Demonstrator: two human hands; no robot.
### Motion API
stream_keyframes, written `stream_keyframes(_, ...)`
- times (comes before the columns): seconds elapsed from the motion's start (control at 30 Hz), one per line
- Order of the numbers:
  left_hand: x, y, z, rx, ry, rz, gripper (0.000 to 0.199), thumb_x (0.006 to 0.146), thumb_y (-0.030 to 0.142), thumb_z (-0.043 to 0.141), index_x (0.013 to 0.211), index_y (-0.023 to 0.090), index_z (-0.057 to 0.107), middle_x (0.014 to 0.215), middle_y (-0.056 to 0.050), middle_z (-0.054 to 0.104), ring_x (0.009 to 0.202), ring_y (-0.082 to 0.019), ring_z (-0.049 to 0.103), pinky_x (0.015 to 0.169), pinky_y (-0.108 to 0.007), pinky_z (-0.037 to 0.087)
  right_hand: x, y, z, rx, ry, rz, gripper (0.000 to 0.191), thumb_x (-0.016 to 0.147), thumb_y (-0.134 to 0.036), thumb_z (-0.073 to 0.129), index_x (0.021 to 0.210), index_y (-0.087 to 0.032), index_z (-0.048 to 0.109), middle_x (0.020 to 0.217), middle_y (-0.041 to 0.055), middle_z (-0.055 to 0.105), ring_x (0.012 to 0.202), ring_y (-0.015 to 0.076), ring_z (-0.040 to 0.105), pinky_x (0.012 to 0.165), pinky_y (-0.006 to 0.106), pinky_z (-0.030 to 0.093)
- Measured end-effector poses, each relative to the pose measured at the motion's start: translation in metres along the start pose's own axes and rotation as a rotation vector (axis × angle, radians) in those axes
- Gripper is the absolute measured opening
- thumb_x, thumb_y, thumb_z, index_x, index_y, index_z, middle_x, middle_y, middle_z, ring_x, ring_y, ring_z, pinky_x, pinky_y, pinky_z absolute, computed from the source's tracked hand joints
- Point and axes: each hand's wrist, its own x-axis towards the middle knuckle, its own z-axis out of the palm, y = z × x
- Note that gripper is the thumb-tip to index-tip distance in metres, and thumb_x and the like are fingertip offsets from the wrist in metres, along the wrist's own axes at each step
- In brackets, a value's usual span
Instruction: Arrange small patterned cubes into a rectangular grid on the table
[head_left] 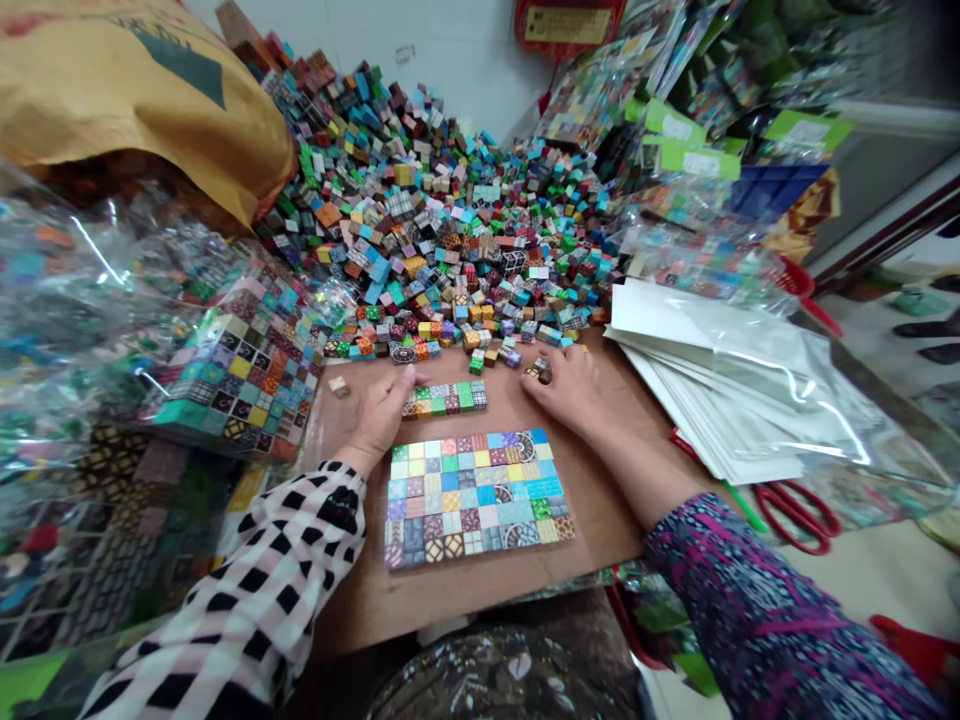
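Note:
A short row of patterned cubes (450,398) lies on the brown board. My left hand (381,412) is closed around the left end of that row, thumb along its far side. To the right, my right hand (571,388) pinches a small dark brown cube (538,371) close to the board. Nearer to me sits a flat rectangular block of many coloured cubes (480,497), packed edge to edge. A few loose cubes (478,362) lie between the row and the heap, and one pale brown cube (339,387) rests beyond my left hand.
A large heap of mixed cubes (450,220) fills the back against the wall. Plastic-wrapped cube blocks (247,365) and a yellow sack (142,100) stand left. White sheets (690,370), red-handled scissors (799,515) and bagged packs (690,255) are at right.

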Motion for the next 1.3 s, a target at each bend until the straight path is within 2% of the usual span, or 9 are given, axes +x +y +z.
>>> stream_keyframes(0.17,-0.001,0.001,0.000,0.000,0.003,0.001,0.067,0.083,0.075,0.041,0.086,0.017,0.075,0.100,-0.010,0.076,0.099,-0.027,0.067,0.097,-0.040,0.048,0.001,0.000,0.005,0.027,-0.003,0.003,0.030,0.082,-0.041,0.053,0.096,-0.017,0.064,0.098,0.0129,0.055,0.094,0.0294,0.050,0.083,0.043,0.040)
stream_keyframes(0.37,-0.001,0.001,0.000,-0.003,-0.009,-0.003,0.064,0.085,0.072,0.042,0.088,0.017,0.075,0.101,-0.011,0.076,0.101,-0.028,0.067,0.098,-0.040,0.047,-0.006,0.007,-0.001,0.022,0.006,-0.015,0.041,0.082,-0.046,0.053,0.112,-0.018,0.061,0.103,0.0138,0.055,0.097,0.0302,0.050,0.082,0.042,0.040)
stream_keyframes(0.57,0.000,-0.001,0.000,-0.034,-0.006,-0.003,0.061,0.085,0.070,0.045,0.086,0.017,0.075,0.100,-0.011,0.075,0.100,-0.028,0.067,0.097,-0.042,0.047,-0.003,0.008,0.004,0.057,-0.026,-0.072,0.027,0.085,-0.037,0.049,0.098,-0.016,0.061,0.099,0.0141,0.056,0.097,0.0297,0.050,0.085,0.041,0.042)
stream_keyframes(0.73,-0.002,-0.005,0.001,-0.038,0.005,0.002,0.060,0.087,0.068,0.044,0.088,0.016,0.074,0.100,-0.011,0.076,0.100,-0.025,0.068,0.097,-0.039,0.049,-0.007,0.016,0.018,0.132,0.058,-0.081,0.043,0.085,-0.044,0.053,0.115,-0.015,0.058,0.109,0.0167,0.056,0.102,0.0320,0.050,0.089,0.045,0.042)
stream_keyframes(0.9,-0.003,-0.006,0.002,-0.043,0.007,-0.020,0.060,0.088,0.068,0.043,0.089,0.017,0.075,0.100,-0.010,0.076,0.099,-0.025,0.069,0.096,-0.039,0.050,-0.010,0.024,0.027,0.169,0.074,-0.102,0.039,0.088,-0.038,0.047,0.113,-0.012,0.059,0.103,0.0178,0.057,0.103,0.0333,0.049,0.091,0.047,0.039)
stream_keyframes(1.03,-0.001,-0.001,0.000,-0.062,0.017,-0.045,0.064,0.083,0.073,0.046,0.087,0.017,0.075,0.100,-0.012,0.076,0.099,-0.027,0.068,0.097,-0.041,0.049,-0.009,0.022,0.026,0.161,0.055,-0.114,0.035,0.088,-0.036,0.047,0.113,-0.014,0.058,0.104,0.0167,0.057,0.102,0.0327,0.048,0.089,0.047,0.038)
stream_keyframes(1.17,0.000,0.003,-0.001,-0.087,0.021,-0.056,0.066,0.080,0.075,0.049,0.087,0.015,0.075,0.099,-0.013,0.076,0.100,-0.028,0.068,0.098,-0.042,0.048,-0.008,0.018,0.023,0.129,0.036,-0.106,0.037,0.089,-0.036,0.048,0.115,-0.011,0.058,0.108,0.0179,0.057,0.103,0.0316,0.048,0.091,0.045,0.037)
stream_keyframes(1.3,0.003,-0.003,-0.001,-0.140,0.043,-0.082,0.063,0.082,0.072,0.049,0.087,0.015,0.074,0.100,-0.013,0.076,0.098,-0.028,0.069,0.095,-0.041,0.051,-0.009,0.013,0.019,0.086,0.018,-0.092,0.045,0.091,-0.033,0.045,0.129,-0.010,0.051,0.116,0.0188,0.055,0.106,0.0313,0.046,0.091,0.044,0.036)
